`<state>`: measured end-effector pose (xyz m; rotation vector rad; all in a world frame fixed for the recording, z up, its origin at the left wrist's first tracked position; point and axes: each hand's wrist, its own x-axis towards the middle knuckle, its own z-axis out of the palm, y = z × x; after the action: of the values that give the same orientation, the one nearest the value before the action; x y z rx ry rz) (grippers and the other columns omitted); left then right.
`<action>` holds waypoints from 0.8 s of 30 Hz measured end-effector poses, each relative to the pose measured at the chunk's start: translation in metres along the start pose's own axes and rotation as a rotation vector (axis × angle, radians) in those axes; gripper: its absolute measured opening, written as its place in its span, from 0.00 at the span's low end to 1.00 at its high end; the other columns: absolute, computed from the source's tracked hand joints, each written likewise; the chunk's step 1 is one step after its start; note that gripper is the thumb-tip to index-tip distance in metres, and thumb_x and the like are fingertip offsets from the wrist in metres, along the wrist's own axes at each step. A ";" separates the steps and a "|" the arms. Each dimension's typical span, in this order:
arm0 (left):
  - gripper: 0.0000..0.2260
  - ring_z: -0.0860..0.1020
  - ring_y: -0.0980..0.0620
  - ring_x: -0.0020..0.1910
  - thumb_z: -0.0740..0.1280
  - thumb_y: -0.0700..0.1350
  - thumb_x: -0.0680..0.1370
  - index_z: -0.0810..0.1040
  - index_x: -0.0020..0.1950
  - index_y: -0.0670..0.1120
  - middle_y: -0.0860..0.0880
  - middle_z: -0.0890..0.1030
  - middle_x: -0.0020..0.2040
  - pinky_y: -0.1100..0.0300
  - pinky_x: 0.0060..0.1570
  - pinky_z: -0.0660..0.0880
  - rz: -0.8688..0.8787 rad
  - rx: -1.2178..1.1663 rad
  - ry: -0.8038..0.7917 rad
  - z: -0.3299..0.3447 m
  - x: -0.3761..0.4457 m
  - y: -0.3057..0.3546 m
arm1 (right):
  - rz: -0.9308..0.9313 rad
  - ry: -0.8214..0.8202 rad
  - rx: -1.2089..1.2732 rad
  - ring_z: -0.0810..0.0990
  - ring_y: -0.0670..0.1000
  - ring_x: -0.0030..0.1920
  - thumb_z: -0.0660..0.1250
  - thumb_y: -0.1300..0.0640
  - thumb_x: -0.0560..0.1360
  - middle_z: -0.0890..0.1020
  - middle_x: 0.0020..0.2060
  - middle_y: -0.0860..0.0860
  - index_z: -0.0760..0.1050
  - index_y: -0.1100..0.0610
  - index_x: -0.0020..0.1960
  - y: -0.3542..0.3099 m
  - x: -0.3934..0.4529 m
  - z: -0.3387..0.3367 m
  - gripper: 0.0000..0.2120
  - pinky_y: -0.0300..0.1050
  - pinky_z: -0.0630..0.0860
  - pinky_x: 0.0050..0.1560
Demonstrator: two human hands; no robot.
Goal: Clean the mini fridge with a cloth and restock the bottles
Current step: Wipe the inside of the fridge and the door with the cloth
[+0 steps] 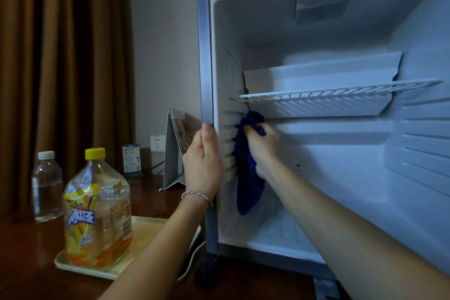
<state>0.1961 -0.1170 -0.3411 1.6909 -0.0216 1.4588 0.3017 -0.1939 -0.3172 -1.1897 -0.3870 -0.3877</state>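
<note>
Mini fridge stands open on a dark wooden table; interior white, wire shelf just above the working fingers.

Right hand: fingers curled tight around a bunched dark blue cloth, pressing it against the ribbed slots of the inner left wall. Upper wad of cloth sits above the knuckles, just under the shelf's left end; the loose tail hangs below the wrist toward the fridge floor.

Left hand: flat, fingers straight and together, lying against the front left edge of the cabinet, fingertips up. Holds nothing. Braided bracelet at the wrist.

Left of that hand, outside the fridge: yellow-capped tea bottle upright on a pale tray; clear water bottle beside it on the table. Folded card stand directly behind the left fingers.
</note>
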 end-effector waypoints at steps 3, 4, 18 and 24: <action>0.22 0.70 0.56 0.30 0.51 0.58 0.84 0.68 0.34 0.51 0.53 0.71 0.29 0.58 0.35 0.66 -0.016 -0.019 0.001 0.001 -0.001 -0.001 | -0.058 -0.021 0.014 0.72 0.49 0.31 0.69 0.46 0.62 0.73 0.28 0.50 0.70 0.54 0.34 -0.005 -0.021 0.001 0.14 0.45 0.67 0.34; 0.22 0.71 0.55 0.30 0.51 0.58 0.84 0.68 0.34 0.50 0.53 0.71 0.29 0.57 0.35 0.67 -0.009 -0.015 0.005 0.002 -0.001 -0.003 | -0.100 -0.033 0.021 0.72 0.49 0.31 0.69 0.44 0.61 0.74 0.28 0.50 0.70 0.56 0.34 -0.007 -0.029 0.002 0.16 0.44 0.68 0.33; 0.24 0.73 0.46 0.34 0.50 0.61 0.83 0.67 0.32 0.53 0.54 0.71 0.28 0.47 0.42 0.73 -0.036 0.045 0.051 0.003 -0.003 0.000 | -0.116 -0.029 0.005 0.69 0.51 0.31 0.67 0.47 0.62 0.70 0.27 0.50 0.68 0.57 0.32 -0.003 -0.012 0.003 0.14 0.47 0.65 0.34; 0.24 0.71 0.52 0.30 0.51 0.59 0.84 0.65 0.30 0.53 0.54 0.70 0.24 0.54 0.37 0.65 -0.018 0.050 0.073 0.003 -0.003 0.000 | -0.003 0.045 -0.062 0.71 0.52 0.33 0.72 0.52 0.72 0.72 0.30 0.49 0.70 0.55 0.30 0.005 0.020 -0.001 0.17 0.44 0.67 0.34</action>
<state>0.1979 -0.1200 -0.3434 1.6729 0.0703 1.5175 0.3210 -0.1948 -0.3117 -1.2391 -0.3397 -0.4310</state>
